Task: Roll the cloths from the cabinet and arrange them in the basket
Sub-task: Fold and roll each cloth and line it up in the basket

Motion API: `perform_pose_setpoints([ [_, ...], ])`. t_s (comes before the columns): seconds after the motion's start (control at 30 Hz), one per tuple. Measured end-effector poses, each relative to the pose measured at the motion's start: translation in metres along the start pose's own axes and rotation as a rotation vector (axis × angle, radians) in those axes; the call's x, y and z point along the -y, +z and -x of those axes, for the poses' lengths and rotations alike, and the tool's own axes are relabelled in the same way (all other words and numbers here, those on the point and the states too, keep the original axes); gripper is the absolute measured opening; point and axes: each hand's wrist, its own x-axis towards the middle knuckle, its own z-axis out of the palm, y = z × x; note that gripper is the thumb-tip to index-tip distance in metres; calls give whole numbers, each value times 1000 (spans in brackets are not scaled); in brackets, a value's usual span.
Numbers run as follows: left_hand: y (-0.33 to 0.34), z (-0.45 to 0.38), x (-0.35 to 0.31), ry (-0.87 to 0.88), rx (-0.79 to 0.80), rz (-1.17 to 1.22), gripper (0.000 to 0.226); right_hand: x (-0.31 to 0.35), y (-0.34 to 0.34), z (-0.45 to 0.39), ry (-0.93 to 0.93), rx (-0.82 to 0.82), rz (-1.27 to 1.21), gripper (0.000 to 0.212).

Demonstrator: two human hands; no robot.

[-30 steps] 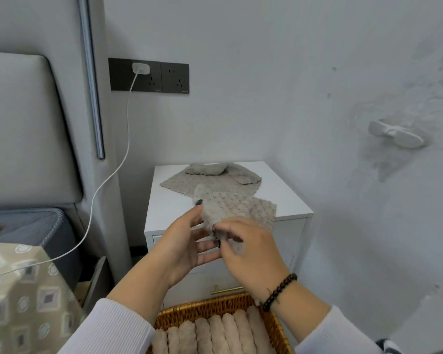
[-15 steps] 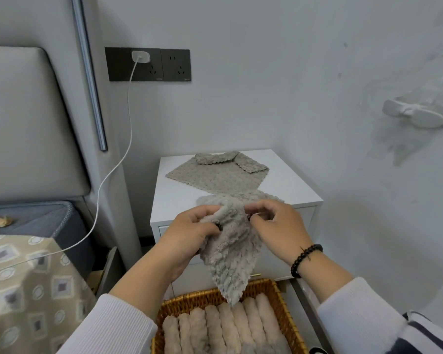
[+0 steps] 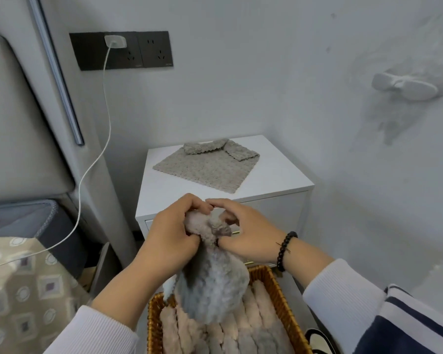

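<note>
Both hands hold the fluffy grey cloth [image 3: 211, 287] above the wicker basket [image 3: 279, 287]: the left hand [image 3: 173, 235] grips its gathered top, and the right hand [image 3: 251, 236] pinches it with curled fingers [image 3: 224, 204]. To roll it well, the person should square the hanging edge, then turn tightly and evenly so it matches the rolled cloths [image 3: 251, 325] already packed below.

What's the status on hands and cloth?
Left hand and right hand both grip the cloth at its top. Cloth hangs over the basket, not yet rolled. One more cloth on cabinet. Nothing blocking.
</note>
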Motion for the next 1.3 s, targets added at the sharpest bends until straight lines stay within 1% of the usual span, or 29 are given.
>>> perform_pose_setpoints([
  [0.07,4,-1,1,-11,-45,19,61,0,-3,1,26,-25,-69,54],
  [0.13,6,-2,4,-44,-83,58,63,0,-5,1,10,-43,-78,34],
  [0.2,6,-2,7,-85,-85,76,58,2,-7,3,-1,-105,-95,19],
  [0.27,2,-1,12,-115,-29,58,43,5,-10,3,3,-167,-177,10],
  [0.33,0,2,15,-116,82,33,27,8,-14,3,4,-201,-275,2],
  [0.4,-2,5,18,-113,165,-18,22,8,-20,4,21,-213,-384,9],
  [0.47,-4,8,21,-131,212,-71,13,8,-23,2,38,-227,-482,13],
  [0.53,-7,9,24,-171,265,-98,7,8,-27,0,24,-294,-534,28],
  [0.67,-11,13,31,-234,349,-81,12,7,-36,0,22,-388,-601,42],
  [0.77,-15,15,35,-259,359,-47,13,5,-40,-1,48,-487,-659,50],
  [0.83,-17,15,38,-270,328,-73,12,2,-42,-1,73,-575,-682,49],
  [0.93,-23,15,42,-279,307,-64,10,-3,-48,-3,146,-686,-663,40],
  [1.0,-27,14,44,-267,346,-155,6,-8,-51,-4,199,-768,-631,31],
  [1.07,-31,13,46,-272,387,-278,13,-14,-55,-5,231,-860,-596,24],
  [1.17,-35,12,48,-314,352,-343,18,-23,-63,-5,287,-955,-554,21],
  [1.23,-38,10,50,-350,266,-239,21,-28,-67,-4,321,-979,-538,25],
  [1.3,-40,7,49,-423,138,-38,18,-31,-70,-3,344,-982,-512,27],
])
